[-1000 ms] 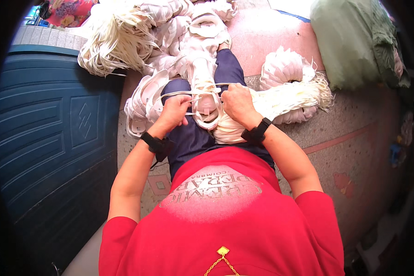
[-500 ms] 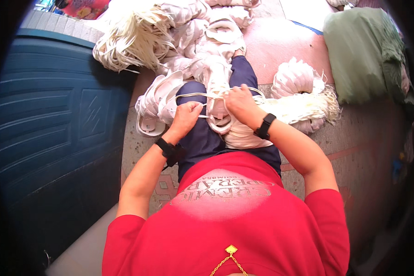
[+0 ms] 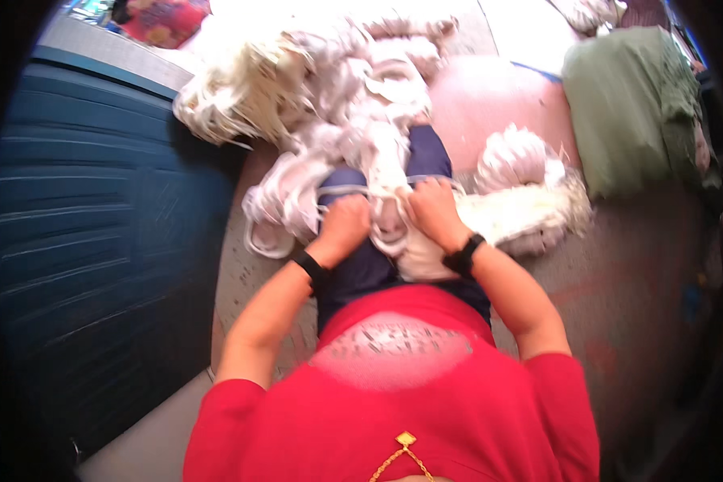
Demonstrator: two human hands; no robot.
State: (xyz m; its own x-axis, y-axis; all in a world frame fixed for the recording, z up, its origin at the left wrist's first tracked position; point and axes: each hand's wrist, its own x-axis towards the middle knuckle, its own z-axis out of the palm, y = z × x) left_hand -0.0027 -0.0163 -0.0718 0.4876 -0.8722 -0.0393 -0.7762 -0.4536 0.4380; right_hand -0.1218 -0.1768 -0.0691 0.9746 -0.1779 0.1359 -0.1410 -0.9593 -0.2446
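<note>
Both fists are closed on a white cord (image 3: 344,190) that crosses my lap, its loops lying over the dark blue trouser legs. My left hand (image 3: 345,223) grips one part of it above my left thigh. Opposite, my right hand (image 3: 435,210) holds the other part, knuckles up. Between the fists lies a long string of white pieces that look like shoe uppers (image 3: 390,223), running away from me between my knees. The cord passes across this string; the knot area is blurred. Beside my left knee hang more such white pieces (image 3: 275,217).
A big heap of white pieces (image 3: 341,88) and a bunch of cream strips (image 3: 245,92) lie ahead. At right are a white coil (image 3: 518,157), a cream bundle (image 3: 534,213) and a green covered sack (image 3: 622,112). A dark blue panelled door (image 3: 112,241) stands at left.
My left hand has moved right, toward the string of white pieces, and turned knuckles up. The fists are now closer together. The whole view has shifted slightly and is blurred.
</note>
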